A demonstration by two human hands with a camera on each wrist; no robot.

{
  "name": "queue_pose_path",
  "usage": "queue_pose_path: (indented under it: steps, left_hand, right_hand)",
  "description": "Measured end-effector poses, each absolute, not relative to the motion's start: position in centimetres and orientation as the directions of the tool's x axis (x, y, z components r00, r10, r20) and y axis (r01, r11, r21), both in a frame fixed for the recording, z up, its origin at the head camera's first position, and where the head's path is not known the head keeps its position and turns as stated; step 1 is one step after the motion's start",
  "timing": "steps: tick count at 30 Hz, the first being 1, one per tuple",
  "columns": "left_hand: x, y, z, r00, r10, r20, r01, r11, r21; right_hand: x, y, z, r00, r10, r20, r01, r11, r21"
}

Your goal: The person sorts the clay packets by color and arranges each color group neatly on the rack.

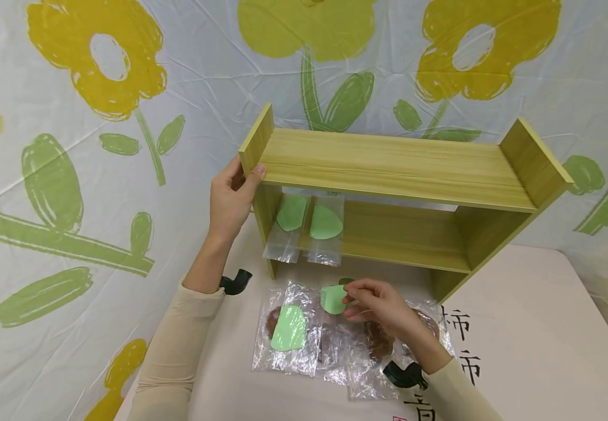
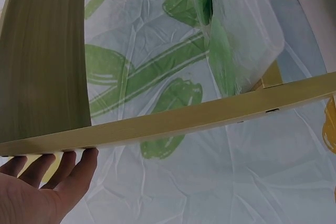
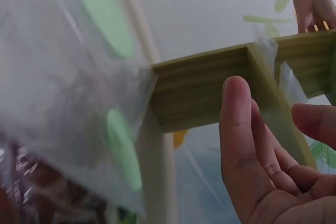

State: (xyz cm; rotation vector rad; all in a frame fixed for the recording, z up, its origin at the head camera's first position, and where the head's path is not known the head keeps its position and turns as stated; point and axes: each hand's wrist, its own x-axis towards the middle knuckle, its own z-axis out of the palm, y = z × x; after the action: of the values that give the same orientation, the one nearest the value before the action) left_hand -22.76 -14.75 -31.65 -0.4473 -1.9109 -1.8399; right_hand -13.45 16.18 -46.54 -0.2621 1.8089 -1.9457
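My left hand grips the left side panel of a small wooden shelf, its thumb over the front edge. In the left wrist view, the fingers lie against that panel. Two clear plastic bags with green pieces stand side by side at the left of the lower shelf board, their lower ends hanging past its front. My right hand hovers above bags on the table, fingertips right by a green piece. In the right wrist view, its thumb and index finger are apart with nothing between them.
Several clear bags with brownish contents lie on the pale table before the shelf; one bears a green piece. Black characters mark the table at right. A flower-patterned cloth hangs behind. Dark devices sit at both wrists.
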Motion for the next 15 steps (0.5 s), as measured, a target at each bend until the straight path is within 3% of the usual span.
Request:
queue_pose_path:
  steps: [15]
  left_hand:
    - [-22.6, -14.8, -31.5, -0.843, -0.068, 0.534, 0.531, 0.058, 0.845]
  right_hand:
    - [-10.4, 20.0, -49.3, -0.888, -0.365, -0.279, 0.256, 0.112, -0.960]
